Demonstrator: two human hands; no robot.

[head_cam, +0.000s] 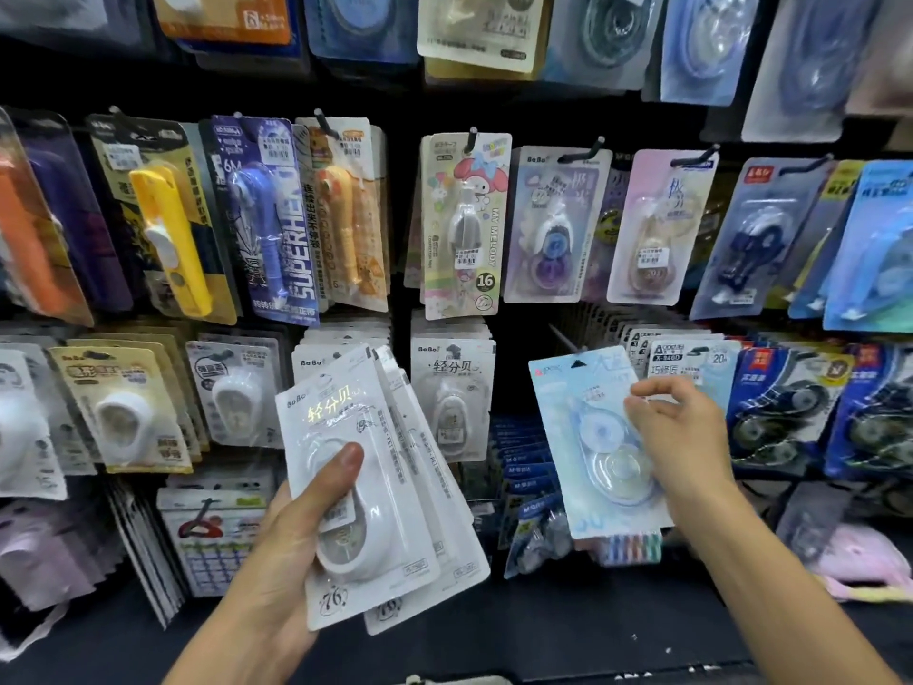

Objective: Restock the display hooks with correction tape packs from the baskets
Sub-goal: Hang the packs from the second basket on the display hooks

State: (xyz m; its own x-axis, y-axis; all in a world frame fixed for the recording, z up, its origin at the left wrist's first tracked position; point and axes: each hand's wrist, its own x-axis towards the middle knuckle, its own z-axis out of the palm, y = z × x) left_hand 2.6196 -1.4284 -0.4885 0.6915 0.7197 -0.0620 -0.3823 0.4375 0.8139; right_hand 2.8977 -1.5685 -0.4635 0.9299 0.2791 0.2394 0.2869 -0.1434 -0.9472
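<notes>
Honestly, right hand (677,437) pinching the pale blue pack (588,437) could miss the bare hook (563,338), while left hand (296,546) grips a fanned stack of white packs (390,487) that could slide.

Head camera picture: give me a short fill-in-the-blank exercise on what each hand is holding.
1. The left hand grips a fanned stack of ____ packs.
2. The right hand pinches one pale ____ pack.
3. The My Melody pack hangs in the row ____ both hands.

Missing words: white; blue; above
</notes>
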